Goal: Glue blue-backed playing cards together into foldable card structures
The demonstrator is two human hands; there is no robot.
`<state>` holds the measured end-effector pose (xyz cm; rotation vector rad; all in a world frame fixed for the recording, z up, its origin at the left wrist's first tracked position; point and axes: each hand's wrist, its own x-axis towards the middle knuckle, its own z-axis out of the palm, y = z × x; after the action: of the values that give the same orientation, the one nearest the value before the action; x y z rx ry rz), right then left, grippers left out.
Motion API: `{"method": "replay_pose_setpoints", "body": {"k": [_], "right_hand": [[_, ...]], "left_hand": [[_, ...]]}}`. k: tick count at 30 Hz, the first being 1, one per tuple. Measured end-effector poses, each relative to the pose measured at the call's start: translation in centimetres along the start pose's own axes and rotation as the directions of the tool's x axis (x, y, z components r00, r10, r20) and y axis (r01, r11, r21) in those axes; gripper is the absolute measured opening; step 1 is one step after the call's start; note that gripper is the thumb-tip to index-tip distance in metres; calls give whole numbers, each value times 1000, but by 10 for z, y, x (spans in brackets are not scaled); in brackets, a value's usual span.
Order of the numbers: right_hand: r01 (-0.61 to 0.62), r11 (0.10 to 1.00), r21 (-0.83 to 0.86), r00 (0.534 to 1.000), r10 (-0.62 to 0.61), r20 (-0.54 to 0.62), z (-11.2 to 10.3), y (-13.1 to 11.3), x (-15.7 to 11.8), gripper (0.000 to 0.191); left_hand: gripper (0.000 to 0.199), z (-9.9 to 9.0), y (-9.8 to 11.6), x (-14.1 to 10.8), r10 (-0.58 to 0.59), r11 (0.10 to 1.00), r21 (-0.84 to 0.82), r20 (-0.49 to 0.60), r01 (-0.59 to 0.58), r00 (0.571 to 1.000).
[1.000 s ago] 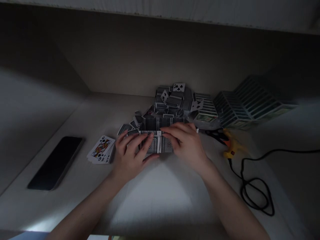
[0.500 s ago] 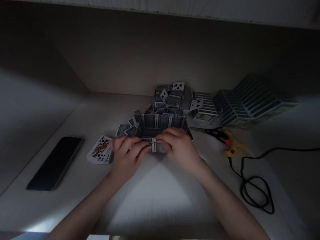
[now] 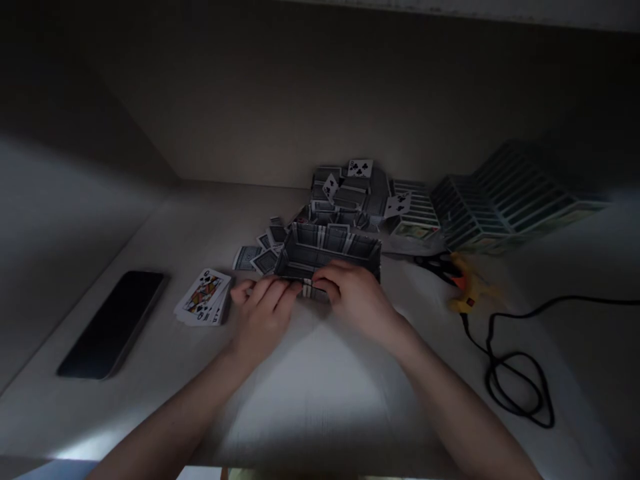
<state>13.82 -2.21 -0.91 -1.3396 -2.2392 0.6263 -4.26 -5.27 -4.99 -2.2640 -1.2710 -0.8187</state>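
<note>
Lying around: a phone [image 3: 111, 325] and fanned cards [image 3: 206, 298] on the left; scissors [image 3: 436, 268] and a yellow corded tool [image 3: 467, 290] on the right.
Card heap [image 3: 350, 192]: crowds the box's far side.
Card box [image 3: 327, 259]: mid-surface, opening upward, long axis roughly left to right.
Left hand [image 3: 265, 307]: fingers curled at the near wall; can't tell whether it grips.
Right hand [image 3: 357, 297]: nearly closed, pinching that wall.

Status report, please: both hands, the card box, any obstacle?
Both hands, left and right, pinching near wall of card box. Box open-topped. Loose cards close by its left end; phone well aside.
</note>
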Motion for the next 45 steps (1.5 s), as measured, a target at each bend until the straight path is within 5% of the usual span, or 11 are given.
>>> {"method": "replay_pose_setpoints", "body": {"k": [7, 13, 20, 24, 30, 38, 43, 45], "right_hand": [[-39, 999, -32, 997, 41, 65, -4, 2, 2, 17], [-49, 990, -130, 979, 73, 190, -15, -4, -2, 25], [-2, 990, -141, 958, 42, 282, -22, -8, -3, 43], [12, 987, -159, 956, 35, 291, -24, -6, -3, 46], [23, 993, -115, 957, 11, 290, -28, 3, -3, 48], [63, 992, -105, 952, -28, 305, -29, 12, -3, 44], [58, 997, -54, 959, -41, 280, -29, 12, -3, 36], [62, 998, -27, 958, -52, 281, -29, 13, -2, 35]], "left_hand": [[24, -3, -1, -2, 11, 998, -66, 47, -8, 999], [20, 0, -6, -2, -90, 981, -169, 58, 98, 994], [22, 9, -28, -5, -252, 949, -224, -111, 223, 961], [41, 16, -40, -4, -320, 883, -349, 40, 313, 947], [22, 25, -41, -6, -220, 853, -466, 86, 235, 972], [11, 30, -31, -5, -227, 886, -404, 48, 227, 973], [24, 29, -22, -8, -221, 944, -280, -139, 176, 965], [23, 28, -20, -9, -128, 973, -214, -185, 87, 974]]}}
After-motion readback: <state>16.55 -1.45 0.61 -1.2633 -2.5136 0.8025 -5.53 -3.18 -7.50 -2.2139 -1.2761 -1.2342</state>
